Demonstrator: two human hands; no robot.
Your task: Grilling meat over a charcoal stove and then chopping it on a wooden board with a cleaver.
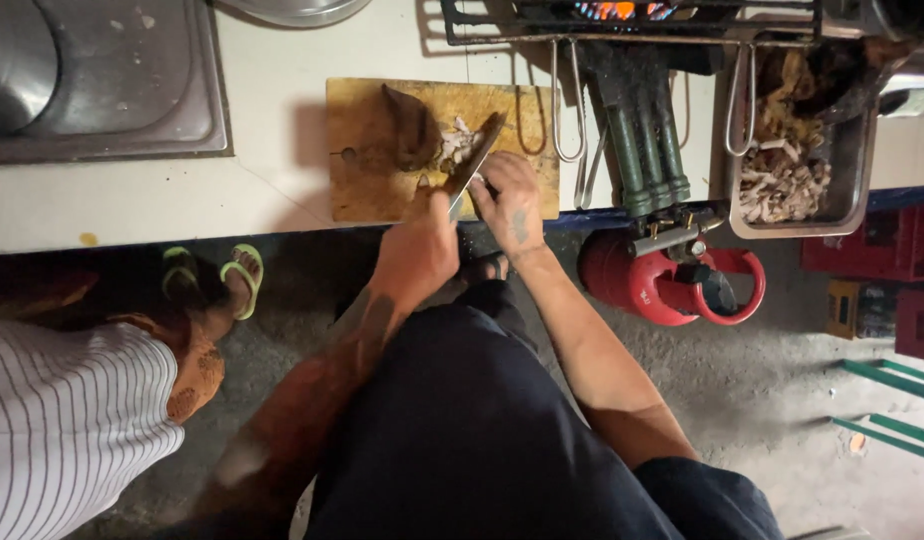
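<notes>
Pale table (282, 190) runs across the top of the view; steel sink (102, 80) sunk into it, well off to the left of the grips. Wooden cutting board (372, 190) lies on the table at its near edge, directly under both hands.

Left hand (417, 250): grip closed around the handle of a knife (474, 160), blade angling up and away from the fist over the board. Right hand (509, 205): fingers curled down on the board just right of the blade, pressing on the pale chopped meat (460, 145); whether it actually pinches anything I cannot tell. The meat sits at the blade's tip, just beyond the right hand's fingertips. A larger dark piece of meat (410, 125) rests on the board just left of the blade, touching the chopped pile.

Right of the right grip: a metal tray (850, 170) of shredded meat, well apart. Below it, on the floor, a red gas cylinder (662, 285).

Left of the left grip, down on the floor: another person's feet in green sandals (244, 270), striped sleeve (72, 420) at frame edge.
</notes>
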